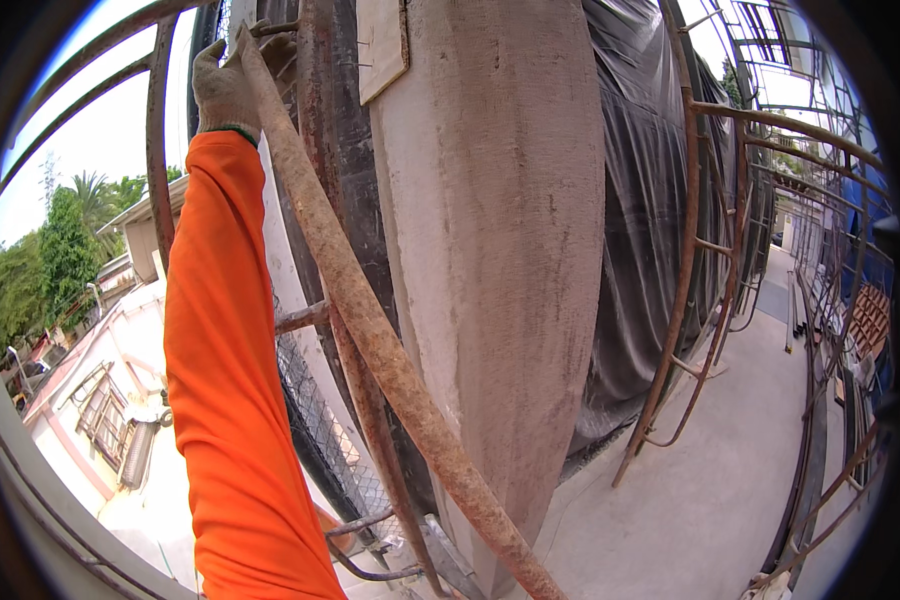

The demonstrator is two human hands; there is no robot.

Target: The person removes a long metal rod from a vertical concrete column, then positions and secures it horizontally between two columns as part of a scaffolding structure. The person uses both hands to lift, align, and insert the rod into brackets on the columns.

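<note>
My left gloved hand (228, 92) up at top end of rusty diagonal pipe (370, 340). Fingers bent there, partly hidden; can't tell if closed on it. Right hand out of view. Pipe slants before scaffold upright (317, 130), crossing left edge of concrete column (500, 250) low down. I'd want straight wrist, fingertips clear of pipe-upright pinch.

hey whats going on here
Someone in an orange sleeve is reaching up with a gloved left hand to the top end of a rusty pole; how tightly the fingers close on it is hard to see. The pole slants down in front of a concrete pillar. A dark sheet hangs to the pillar's right, with a scaffold frame further right. The right hand is out of view.
</note>
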